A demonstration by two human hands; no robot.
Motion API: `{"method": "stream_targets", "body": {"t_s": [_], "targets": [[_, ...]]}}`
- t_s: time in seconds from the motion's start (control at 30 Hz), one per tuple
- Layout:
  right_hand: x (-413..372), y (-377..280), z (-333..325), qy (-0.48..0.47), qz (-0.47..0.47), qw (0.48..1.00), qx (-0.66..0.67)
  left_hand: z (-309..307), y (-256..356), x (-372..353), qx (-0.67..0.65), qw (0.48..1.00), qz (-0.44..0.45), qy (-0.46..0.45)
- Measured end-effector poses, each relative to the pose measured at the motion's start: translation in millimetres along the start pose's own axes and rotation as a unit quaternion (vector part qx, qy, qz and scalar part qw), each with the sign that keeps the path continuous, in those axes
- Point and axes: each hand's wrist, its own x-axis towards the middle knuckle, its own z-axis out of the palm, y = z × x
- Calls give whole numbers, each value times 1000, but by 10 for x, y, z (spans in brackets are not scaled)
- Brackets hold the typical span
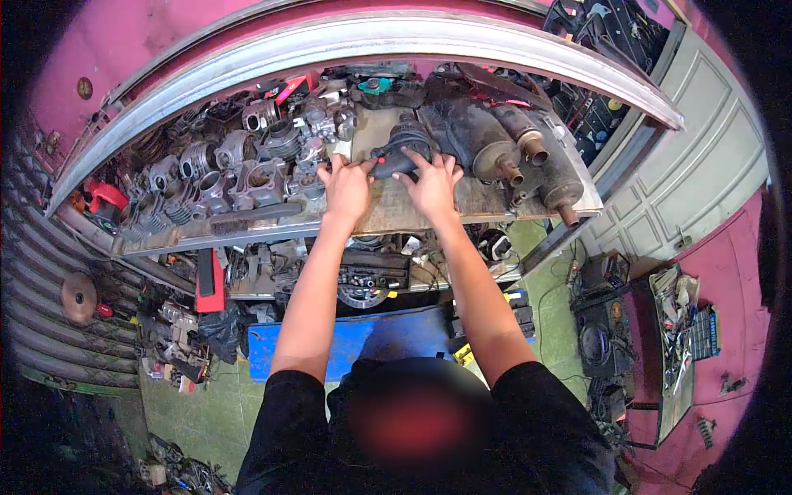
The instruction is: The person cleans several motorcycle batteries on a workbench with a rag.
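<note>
Right hand (433, 188), fingers spread, is resting on a black curved part (400, 147); left hand (348, 191), also spread, is flanking it. Probably light, firm; best gripped mid-body.

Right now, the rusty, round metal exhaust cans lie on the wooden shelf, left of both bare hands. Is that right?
Not left: the head view shows the rusty, round metal exhaust cans on the wooden shelf, right of the bare left hand and bare right hand.
</note>
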Motion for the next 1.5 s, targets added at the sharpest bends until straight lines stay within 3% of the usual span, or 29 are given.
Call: {"method": "stream_targets", "body": {"t_s": [0.87,0.93,1.0,1.07,1.2,1.27,1.33,1.4,1.47,1.5], "targets": [[256,8,153,-41,53,997,-48,253,-104,210,28,999,1,22],[198,65,150,-47,65,995,-52,218,-29,134,35,997,-1,63],[32,161,138,1,30,999,-28,178,73,-10,19,999,-13,28],[-341,120,-151,14,27,999,-16,100,201,-268,-56,992,15,113],[-1557,428,-420,127,-3,991,33,-109,490,-1145,-168,975,40,142],[-2413,654,-500,97,83,991,42,-8,497,-1673,-235,961,78,124],[-3409,893,-521,23,205,978,-19,277,414,-2209,-289,948,119,54],[-4322,994,-633,-36,275,957,-78,630,209,-2717,-319,933,129,-102],[-4931,834,-906,-86,345,929,-106,941,-65,-3201,-336,889,45,-309],[-5177,763,-981,-101,387,908,-121,1126,-236,-3435,-338,882,58,-323]]}}
